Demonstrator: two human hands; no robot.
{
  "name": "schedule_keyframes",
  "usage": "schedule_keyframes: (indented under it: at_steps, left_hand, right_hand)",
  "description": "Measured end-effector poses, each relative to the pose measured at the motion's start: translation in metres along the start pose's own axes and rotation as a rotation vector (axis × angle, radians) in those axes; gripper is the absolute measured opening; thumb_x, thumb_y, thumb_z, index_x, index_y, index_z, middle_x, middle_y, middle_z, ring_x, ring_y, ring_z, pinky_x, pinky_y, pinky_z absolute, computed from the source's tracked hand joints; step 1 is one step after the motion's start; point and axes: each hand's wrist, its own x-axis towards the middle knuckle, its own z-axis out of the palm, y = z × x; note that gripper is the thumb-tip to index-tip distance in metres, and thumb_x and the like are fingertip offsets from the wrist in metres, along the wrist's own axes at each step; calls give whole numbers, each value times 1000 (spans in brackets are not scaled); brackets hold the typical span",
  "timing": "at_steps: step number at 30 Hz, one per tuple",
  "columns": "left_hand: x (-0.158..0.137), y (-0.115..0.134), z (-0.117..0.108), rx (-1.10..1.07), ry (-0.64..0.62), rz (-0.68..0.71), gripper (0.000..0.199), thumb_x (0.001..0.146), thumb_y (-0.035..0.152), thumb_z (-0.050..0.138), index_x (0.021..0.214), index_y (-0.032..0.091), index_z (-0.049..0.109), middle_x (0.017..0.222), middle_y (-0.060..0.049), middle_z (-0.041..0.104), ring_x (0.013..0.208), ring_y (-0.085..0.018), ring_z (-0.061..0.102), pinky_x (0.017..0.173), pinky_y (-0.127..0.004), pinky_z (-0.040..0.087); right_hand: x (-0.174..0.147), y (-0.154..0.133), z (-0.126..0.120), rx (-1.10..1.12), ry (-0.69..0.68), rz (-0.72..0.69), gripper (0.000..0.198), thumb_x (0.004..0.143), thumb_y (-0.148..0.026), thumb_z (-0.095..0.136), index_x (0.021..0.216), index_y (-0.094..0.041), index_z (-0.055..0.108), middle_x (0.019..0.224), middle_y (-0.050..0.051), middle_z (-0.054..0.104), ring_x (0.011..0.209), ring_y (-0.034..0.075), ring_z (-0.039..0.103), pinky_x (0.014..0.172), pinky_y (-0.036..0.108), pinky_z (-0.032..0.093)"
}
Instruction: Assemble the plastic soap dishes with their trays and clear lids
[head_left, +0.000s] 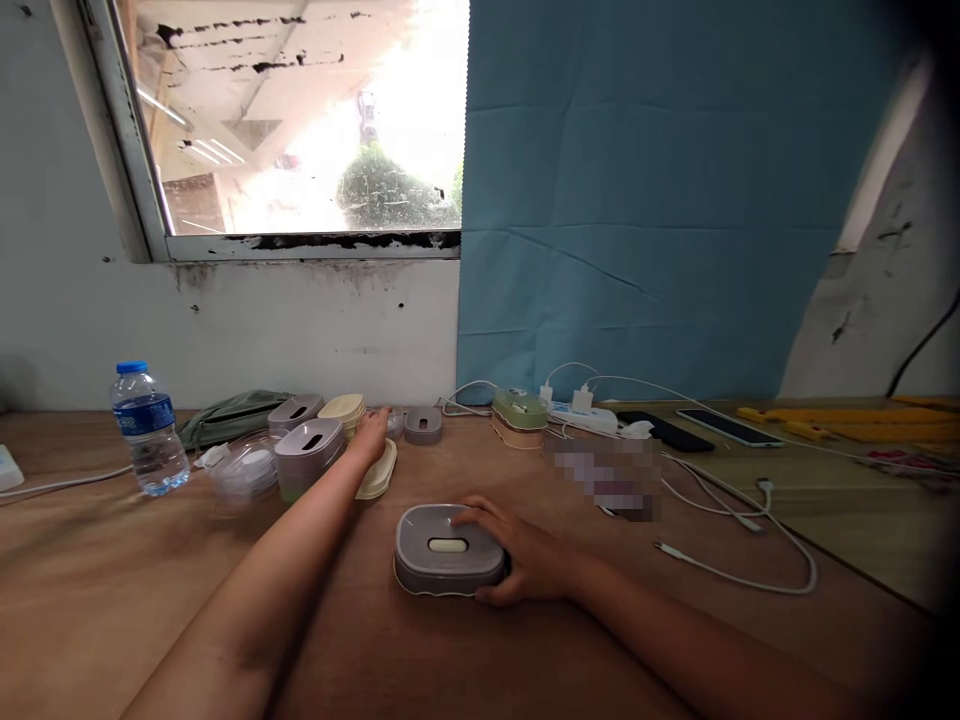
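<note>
A grey oval-cornered box (420, 577) with a slot in its lid sits on the table before me; something cream shows through the slot. My right hand (517, 555) grips its right end, thumb at the front and fingers over the top and back. Farther off, my left hand (370, 437) reaches among a stack of cream lid-like pieces (341, 406), more cream pieces (381, 473) and a clear plastic item (394, 425). Its fingertips are too small and partly hidden to show what they hold. Two grey slotted boxes (306, 455) stand left of that hand.
A water bottle (150, 435), clear plastic containers (247, 470) and a green pouch (240, 415) stand left. A small grey box (423, 426) and green-and-tan box (519, 418) are at the back. Right lie a power strip (592, 415), phones (727, 427) and white cables (750, 588).
</note>
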Motion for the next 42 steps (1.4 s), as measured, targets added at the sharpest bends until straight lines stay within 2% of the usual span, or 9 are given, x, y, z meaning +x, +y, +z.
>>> schedule_keyframes:
  at_steps: [6,12,14,18,23,30,34,38,42]
  left_hand:
    - [5,-11,-4,-133,-12,-24,28,64,-2,43,84,16,53,73,-6,59,74,-19,55,75,-34,40]
    - [4,15,-26,-364,125,-14,20,75,18,50,93,18,42,81,-2,56,75,-13,57,76,-29,44]
    - [-8,30,-38,-567,181,-16,24,78,26,48,99,19,37,88,-2,55,76,-11,59,76,-29,46]
    - [-53,60,-62,-1329,227,-93,34,70,27,63,93,22,39,85,3,54,79,-12,62,86,-34,44]
    - [-109,76,-75,-1658,83,-306,37,66,21,68,92,23,41,81,5,57,82,-11,62,90,-33,44]
    - [-132,77,-69,-1715,-201,-299,32,66,21,68,84,22,41,76,8,54,80,-11,62,90,-34,43]
    - [-136,81,-65,-1709,-168,-226,34,62,19,70,72,20,38,69,9,54,87,-15,62,94,-37,39]
    - [-146,95,-62,-1452,-135,-61,35,62,17,70,62,18,35,64,5,61,95,-21,60,94,-42,39]
    - [-159,111,-58,-1007,-150,284,26,68,16,63,56,17,41,69,-1,67,90,-20,62,94,-39,40]
  right_hand:
    - [0,2,1,-20,24,-26,71,54,-39,70,117,-22,41,123,7,36,111,23,41,94,31,33]
    - [-1,2,1,-26,41,-22,70,56,-40,69,118,-22,41,122,8,39,110,23,42,94,32,34]
    - [-1,1,1,-27,49,-29,70,55,-39,69,117,-21,41,122,8,40,110,24,42,94,32,34]
    - [-1,1,1,-29,58,-44,71,55,-37,70,117,-21,41,121,8,41,111,24,43,94,33,34]
    - [-1,3,2,-59,63,-26,73,55,-40,70,119,-20,41,126,10,39,115,26,40,96,36,33]
    - [-2,7,2,-170,206,45,68,57,-41,67,117,-19,44,124,11,43,115,28,38,98,41,30]
    - [-2,6,-3,-152,296,31,60,58,-41,68,111,-19,48,120,11,46,113,29,40,96,42,30]
    - [-5,-3,-1,77,365,23,59,70,-42,59,118,-19,36,111,11,53,105,26,47,91,42,35]
    - [-10,-14,13,365,256,-39,77,71,-49,56,129,-20,15,115,13,49,107,26,46,90,43,36]
